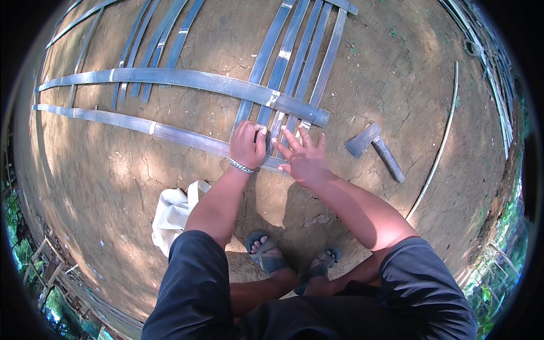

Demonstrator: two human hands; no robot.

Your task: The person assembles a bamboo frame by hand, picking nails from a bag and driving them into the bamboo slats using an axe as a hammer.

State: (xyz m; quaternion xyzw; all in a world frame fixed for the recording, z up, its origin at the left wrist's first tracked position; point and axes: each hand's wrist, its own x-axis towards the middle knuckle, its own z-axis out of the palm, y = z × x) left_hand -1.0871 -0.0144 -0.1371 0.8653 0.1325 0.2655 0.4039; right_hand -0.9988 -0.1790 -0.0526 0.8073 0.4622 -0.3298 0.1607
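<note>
Several split bamboo slats [307, 54] lie side by side on the ground, crossing a long upper bamboo strip [198, 79] and a long lower bamboo strip [181, 135]. My left hand [247, 146], with a braided bracelet at the wrist, is over the slats' near ends by the lower strip. Its fingers are curled in, and what they hold, if anything, is hidden. Just beside it, my right hand [306, 160] reaches over the same slats with its fingers spread apart. It covers part of the lower strip's right end.
An axe-like tool [365, 140] with a dark handle lies on the dirt at the right. Beyond it are a thin curved stick [445, 141] and a bundle of long strips [487, 62]. A white bag [170, 218] sits left of my feet. More slats [150, 51] spread at upper left.
</note>
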